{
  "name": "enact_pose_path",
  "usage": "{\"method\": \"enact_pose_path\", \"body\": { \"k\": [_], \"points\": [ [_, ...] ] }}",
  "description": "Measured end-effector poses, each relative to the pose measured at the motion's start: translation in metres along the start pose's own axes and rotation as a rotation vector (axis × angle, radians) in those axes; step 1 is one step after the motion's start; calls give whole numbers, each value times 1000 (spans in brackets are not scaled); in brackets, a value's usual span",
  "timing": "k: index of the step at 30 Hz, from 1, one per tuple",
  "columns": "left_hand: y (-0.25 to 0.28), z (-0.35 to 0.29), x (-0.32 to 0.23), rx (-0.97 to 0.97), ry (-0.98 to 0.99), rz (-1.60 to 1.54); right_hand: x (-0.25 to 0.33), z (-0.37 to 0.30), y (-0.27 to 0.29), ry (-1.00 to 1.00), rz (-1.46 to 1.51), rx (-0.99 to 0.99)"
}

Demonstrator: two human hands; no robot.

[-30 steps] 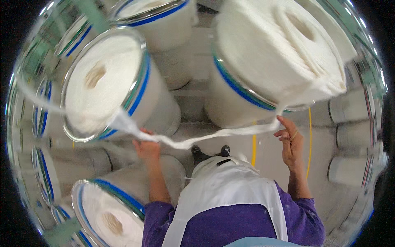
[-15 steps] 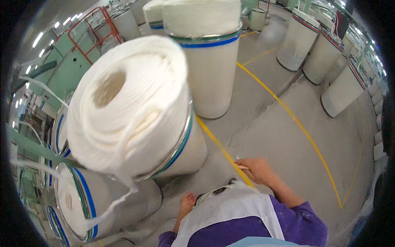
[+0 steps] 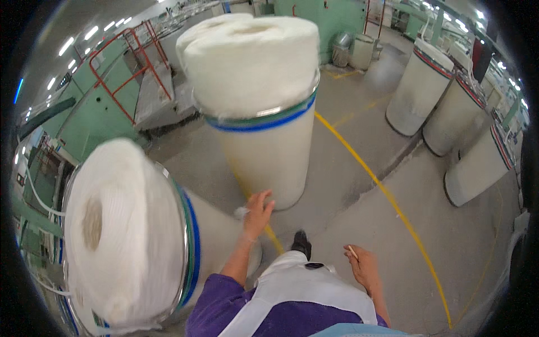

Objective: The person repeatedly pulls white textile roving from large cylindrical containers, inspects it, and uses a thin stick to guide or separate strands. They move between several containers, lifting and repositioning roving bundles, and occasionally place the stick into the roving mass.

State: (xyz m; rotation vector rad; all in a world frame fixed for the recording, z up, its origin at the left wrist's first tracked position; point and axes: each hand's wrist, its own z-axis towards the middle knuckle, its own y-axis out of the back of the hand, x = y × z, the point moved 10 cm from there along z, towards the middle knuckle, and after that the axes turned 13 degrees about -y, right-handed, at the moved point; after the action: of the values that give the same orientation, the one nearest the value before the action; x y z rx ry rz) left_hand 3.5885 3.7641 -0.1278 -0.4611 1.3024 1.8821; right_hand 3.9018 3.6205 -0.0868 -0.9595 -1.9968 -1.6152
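My left hand reaches forward with its fingers stretched out and apart, over the floor between two tall cans. A small white fluffy tuft shows at its side; whether hand and tuft touch, I cannot tell. My right hand is low on the right, closed round a thin pale stick. Ahead stands a white can with blue and green bands, heaped with coiled white sliver. At my left, another banded can carries a thick sliver coil with a hole in its middle.
Several white cans with red-edged rims stand at the right. A yellow line curves across the grey floor. Green machinery with a red railing is at the far left. A metal bin stands at the back.
I have moved forward, so the near sliver can now sits further left and the far one closer. My left hand has risen and reached forward; the right still grips the stick.
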Motion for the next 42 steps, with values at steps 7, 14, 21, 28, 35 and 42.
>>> {"method": "enact_pose_path", "body": {
  "k": [7,14,21,28,35,42],
  "points": [
    [106,208,-33,-401,-344,336,28,149,89,-10,-13,-134],
    [112,251,-14,-308,-421,627,99,291,101,313,-29,26],
    [104,239,1,-467,-124,636,227,406,106,934,40,132],
    [79,224,-47,-560,-67,740,265,457,85,1395,-43,158],
    [49,236,-75,-657,58,929,278,518,71,1561,-38,107],
    [80,245,-45,-737,30,1082,351,565,16,1611,209,207]
  ]
}}
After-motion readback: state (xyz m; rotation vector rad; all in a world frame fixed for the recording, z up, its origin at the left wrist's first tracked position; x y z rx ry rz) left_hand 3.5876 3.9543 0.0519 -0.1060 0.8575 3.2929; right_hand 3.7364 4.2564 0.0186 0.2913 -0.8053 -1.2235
